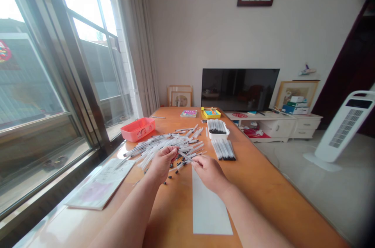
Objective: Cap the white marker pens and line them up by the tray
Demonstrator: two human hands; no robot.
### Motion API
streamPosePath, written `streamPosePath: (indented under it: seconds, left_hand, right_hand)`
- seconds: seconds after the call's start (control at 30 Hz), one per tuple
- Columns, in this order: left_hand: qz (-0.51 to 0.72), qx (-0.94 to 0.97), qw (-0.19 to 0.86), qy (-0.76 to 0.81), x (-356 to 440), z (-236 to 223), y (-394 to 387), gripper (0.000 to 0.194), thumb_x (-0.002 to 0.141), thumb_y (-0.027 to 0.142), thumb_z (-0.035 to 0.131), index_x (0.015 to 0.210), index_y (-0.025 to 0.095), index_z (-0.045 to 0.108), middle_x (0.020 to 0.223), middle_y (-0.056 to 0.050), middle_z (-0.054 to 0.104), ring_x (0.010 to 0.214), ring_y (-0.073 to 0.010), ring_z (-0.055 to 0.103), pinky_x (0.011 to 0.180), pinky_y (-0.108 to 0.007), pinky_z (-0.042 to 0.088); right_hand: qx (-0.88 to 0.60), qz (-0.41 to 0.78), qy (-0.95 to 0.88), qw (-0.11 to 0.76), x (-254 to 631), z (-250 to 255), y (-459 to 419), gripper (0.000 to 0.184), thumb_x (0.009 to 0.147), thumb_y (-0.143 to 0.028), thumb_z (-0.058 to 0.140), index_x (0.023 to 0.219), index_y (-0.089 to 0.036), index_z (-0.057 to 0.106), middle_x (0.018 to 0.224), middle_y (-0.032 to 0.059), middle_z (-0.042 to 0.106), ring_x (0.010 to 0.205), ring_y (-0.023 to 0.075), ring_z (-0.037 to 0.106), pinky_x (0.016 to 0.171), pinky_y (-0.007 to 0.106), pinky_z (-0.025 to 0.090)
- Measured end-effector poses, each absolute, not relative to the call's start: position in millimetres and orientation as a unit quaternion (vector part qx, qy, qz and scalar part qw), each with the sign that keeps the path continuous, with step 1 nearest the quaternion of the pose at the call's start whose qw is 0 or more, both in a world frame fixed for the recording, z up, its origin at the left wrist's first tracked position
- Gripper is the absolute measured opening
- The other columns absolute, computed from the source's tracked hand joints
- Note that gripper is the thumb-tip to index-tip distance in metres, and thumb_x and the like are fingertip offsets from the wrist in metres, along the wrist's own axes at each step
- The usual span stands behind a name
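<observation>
My left hand (pixel 162 162) and my right hand (pixel 208 170) are close together above the wooden table (pixel 263 193), both pinched shut on a thin clear pen (pixel 185 156) held between them. Just beyond them lies a loose pile of clear pens (pixel 164 144), with small black caps (pixel 172 169) scattered beside it. A neat row of finished pens (pixel 224 149) lies to the right of the pile. Behind that row stands a white tray (pixel 218 135) filled with more pens.
A pink tray (pixel 137 129) sits at the left of the table, near the window. A white sheet (pixel 209 205) lies under my right wrist, a booklet (pixel 101 183) at the left edge. Yellow box (pixel 211 113) and small book (pixel 188 113) at the far end. White fan (pixel 342 127) on the floor.
</observation>
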State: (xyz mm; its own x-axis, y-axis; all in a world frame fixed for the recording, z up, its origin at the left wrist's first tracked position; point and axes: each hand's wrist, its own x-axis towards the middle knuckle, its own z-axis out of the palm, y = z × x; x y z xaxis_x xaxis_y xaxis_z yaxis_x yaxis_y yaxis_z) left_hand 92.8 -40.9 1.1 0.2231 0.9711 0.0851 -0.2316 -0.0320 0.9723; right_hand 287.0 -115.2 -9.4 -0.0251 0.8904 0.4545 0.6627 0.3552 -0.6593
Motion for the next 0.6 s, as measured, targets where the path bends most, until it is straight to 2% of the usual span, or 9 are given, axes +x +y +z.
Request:
streamPosePath:
  seconds: [0.1,0.23,0.43,0.6]
  left_hand:
    - [0.515,0.499,0.602,0.352,95.4,2.5,-43.0,0.032,0.069,0.043,0.086,0.084,0.017,0.073,0.074,0.000,0.064,0.065,-0.0106,0.053,0.061,-0.023,0.038]
    - [0.526,0.467,0.631,0.326,95.6,6.9,-45.6,0.032,0.065,0.035,0.090,0.089,0.017,0.076,0.087,-0.003,0.070,0.078,-0.0130,0.061,0.074,-0.024,0.047]
    - [0.524,0.423,0.663,0.326,92.2,13.8,-48.7,0.036,0.073,0.039,0.086,0.099,0.018,0.074,0.087,-0.006,0.073,0.082,-0.0183,0.067,0.078,-0.030,0.050]
    - [0.511,0.458,0.633,0.358,93.0,11.2,-48.5,0.036,0.073,0.046,0.085,0.078,0.018,0.064,0.075,-0.002,0.068,0.067,-0.0131,0.060,0.065,-0.025,0.044]
  right_hand:
    - [-0.544,0.156,-0.697,0.440,288.7,-12.4,-113.8,0.023,0.095,-0.031,0.053,0.088,-0.022,0.072,0.081,0.0027,0.069,0.080,0.0192,0.061,0.071,0.027,0.043]
    - [-0.538,0.242,-0.669,0.451,289.4,-16.7,-110.6,0.032,0.098,-0.039,0.047,0.084,-0.020,0.068,0.071,-0.0001,0.062,0.064,0.0159,0.053,0.059,0.025,0.038]
    - [-0.533,0.257,-0.660,0.463,285.0,-12.6,-112.8,0.035,0.098,-0.043,0.047,0.078,-0.020,0.062,0.069,-0.0014,0.059,0.064,0.0151,0.050,0.060,0.025,0.037]
    - [-0.544,0.232,-0.666,0.454,282.0,-9.9,-116.3,0.033,0.098,-0.042,0.048,0.075,-0.021,0.059,0.066,-0.0022,0.056,0.065,0.0152,0.050,0.062,0.024,0.037]
